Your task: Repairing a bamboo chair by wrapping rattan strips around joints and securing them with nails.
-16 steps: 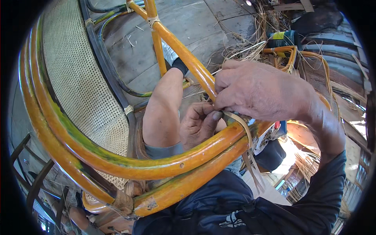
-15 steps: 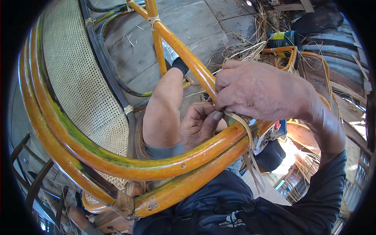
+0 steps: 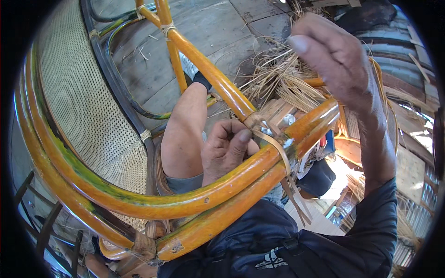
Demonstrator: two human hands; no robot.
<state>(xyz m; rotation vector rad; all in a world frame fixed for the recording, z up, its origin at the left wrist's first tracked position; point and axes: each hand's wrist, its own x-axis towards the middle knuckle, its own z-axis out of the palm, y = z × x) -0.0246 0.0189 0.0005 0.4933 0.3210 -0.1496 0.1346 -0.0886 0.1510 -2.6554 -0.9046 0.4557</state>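
Right of the woven panel (image 3: 85,97), the left hand (image 3: 225,150) pinches a pale strip (image 3: 282,150) between thumb and bent forefinger, apparently to hold it snug where it loops round the paired poles (image 3: 208,195). The raised right hand (image 3: 336,60) has curled fingers; whether they grip anything, I cannot tell.

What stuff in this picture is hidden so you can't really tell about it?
All in the head view:
Left hand: its forearm is hidden behind the yellow rails.
Right hand: its own curled fingers hide whether it holds anything.
Pale strip: the rails hide its underside.
Steep yellow pole: its upper end is cut off by the top edge.
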